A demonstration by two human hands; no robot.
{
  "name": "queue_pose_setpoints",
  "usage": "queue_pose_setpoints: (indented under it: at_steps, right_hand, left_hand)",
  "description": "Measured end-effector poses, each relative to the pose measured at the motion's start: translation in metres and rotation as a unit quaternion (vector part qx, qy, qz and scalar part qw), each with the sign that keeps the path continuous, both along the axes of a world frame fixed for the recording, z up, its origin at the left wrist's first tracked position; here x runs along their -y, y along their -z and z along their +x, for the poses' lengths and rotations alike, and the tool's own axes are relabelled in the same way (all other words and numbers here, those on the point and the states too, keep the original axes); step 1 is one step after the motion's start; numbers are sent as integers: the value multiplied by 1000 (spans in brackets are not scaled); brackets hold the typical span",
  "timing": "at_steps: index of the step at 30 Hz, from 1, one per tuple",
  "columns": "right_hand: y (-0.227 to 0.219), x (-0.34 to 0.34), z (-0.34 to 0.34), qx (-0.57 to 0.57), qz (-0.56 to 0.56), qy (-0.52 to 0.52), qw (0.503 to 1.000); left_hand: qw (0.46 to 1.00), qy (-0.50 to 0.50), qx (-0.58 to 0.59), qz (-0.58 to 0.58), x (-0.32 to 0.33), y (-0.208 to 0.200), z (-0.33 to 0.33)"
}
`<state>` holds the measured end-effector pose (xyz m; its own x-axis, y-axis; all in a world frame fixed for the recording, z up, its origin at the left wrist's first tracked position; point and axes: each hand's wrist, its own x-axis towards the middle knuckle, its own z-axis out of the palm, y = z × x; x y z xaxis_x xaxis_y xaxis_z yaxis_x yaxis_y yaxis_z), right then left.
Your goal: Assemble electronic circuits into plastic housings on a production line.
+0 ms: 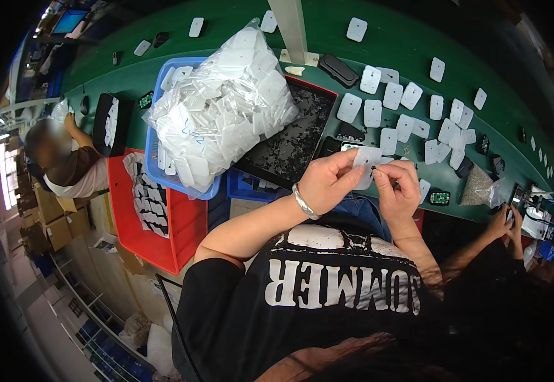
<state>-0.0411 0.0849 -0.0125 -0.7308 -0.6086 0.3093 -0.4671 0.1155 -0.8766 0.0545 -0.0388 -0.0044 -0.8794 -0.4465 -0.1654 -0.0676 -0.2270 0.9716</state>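
My left hand [329, 183], with a metal bangle at its wrist, is closed on a white plastic cover [367, 156], a flat rounded rectangle with small holes. The thumb and forefinger of my right hand [398, 190] are pinched together at the cover's right edge. A tiny dark piece [374, 168] shows at those fingertips, too small to name. Just beyond my hands, many similar white covers [372, 113] lie scattered on the green bench. By my left hand is a black tray [270, 156] strewn with small black parts.
A bulging clear bag of white pieces [226, 108] sits in a blue basket [151, 143]. Below it stands a red bin [138, 239]. A metal post [290, 28] rises from the bench. Circuit boards [439, 198] lie at right. Co-workers sit at far left and right.
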Motion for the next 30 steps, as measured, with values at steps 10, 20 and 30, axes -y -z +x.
queue_pose_setpoints:
  at_steps: [10, 20, 30]
  right_hand:
    - [4, -4, -1, -72, 22, 12, 997]
    - [-3, 1, -5, -131, 55, -13, 990]
    - [-21, 4, -1, -102, 150, -39, 983]
  left_hand:
    - [987, 42, 15, -155, -2, -11, 2]
    - [994, 20, -10, -109, -3, -3, 2]
    - [968, 3, 37, -248, -2, 5, 6]
